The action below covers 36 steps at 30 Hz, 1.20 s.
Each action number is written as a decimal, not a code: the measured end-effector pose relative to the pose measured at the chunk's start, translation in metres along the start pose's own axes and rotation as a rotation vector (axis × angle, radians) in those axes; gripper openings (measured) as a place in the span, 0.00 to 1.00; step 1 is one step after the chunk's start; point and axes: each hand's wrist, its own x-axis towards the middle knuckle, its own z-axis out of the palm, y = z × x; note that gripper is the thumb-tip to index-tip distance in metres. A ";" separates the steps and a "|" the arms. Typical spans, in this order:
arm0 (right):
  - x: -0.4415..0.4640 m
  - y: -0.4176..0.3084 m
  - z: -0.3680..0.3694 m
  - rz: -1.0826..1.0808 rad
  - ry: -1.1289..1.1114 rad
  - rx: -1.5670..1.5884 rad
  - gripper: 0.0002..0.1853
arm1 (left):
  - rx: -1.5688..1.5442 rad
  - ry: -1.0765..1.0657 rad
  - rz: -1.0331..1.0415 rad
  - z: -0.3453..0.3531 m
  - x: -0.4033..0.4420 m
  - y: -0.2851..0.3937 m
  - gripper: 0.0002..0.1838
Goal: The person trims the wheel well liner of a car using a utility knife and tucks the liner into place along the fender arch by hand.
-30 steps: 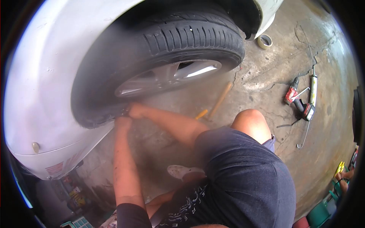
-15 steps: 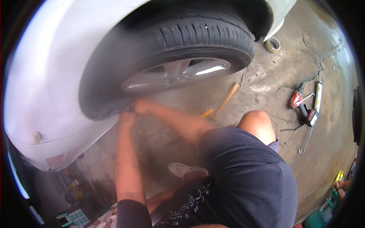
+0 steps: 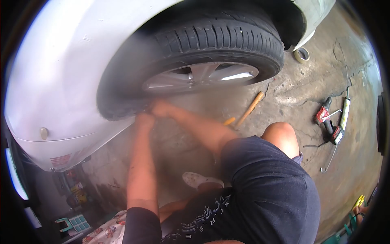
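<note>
A black tyre (image 3: 221,38) on a silver alloy wheel (image 3: 199,75) sits in the wheel arch of a white car (image 3: 69,81). Both my hands are close together at the lower left of the tyre, beside the car's body edge. My left hand (image 3: 144,119) reaches up from below, its fingers hidden at the tyre's edge. Just right of it, my right hand (image 3: 160,109) is bent inward, with its fingers blurred. Whether either one holds something does not show, because the view is hazy there.
On the concrete floor right of the wheel lie a wooden-handled tool (image 3: 250,109), a yellow handle (image 3: 229,121), a roll of tape (image 3: 301,55), a red cordless drill (image 3: 323,114) and a long white tube-shaped tool (image 3: 345,112). A teal-framed item (image 3: 77,223) stands at lower left.
The view has shifted slightly, so the wheel and floor tools appear farther right. Both hands stay together by the tyre's lower left edge.
</note>
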 end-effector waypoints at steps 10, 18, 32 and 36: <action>0.003 0.015 0.003 0.015 -0.042 -0.001 0.15 | -0.019 0.023 0.014 -0.008 -0.007 0.002 0.16; -0.007 0.003 -0.012 0.046 -0.098 0.059 0.15 | -0.122 -0.001 0.074 0.003 0.008 -0.026 0.16; 0.001 0.014 -0.011 0.094 -0.134 0.097 0.14 | -0.621 -0.175 -0.180 -0.029 -0.016 0.026 0.23; -0.011 -0.012 -0.023 0.159 -0.080 0.208 0.14 | -0.860 -0.146 -0.247 -0.048 -0.058 0.072 0.27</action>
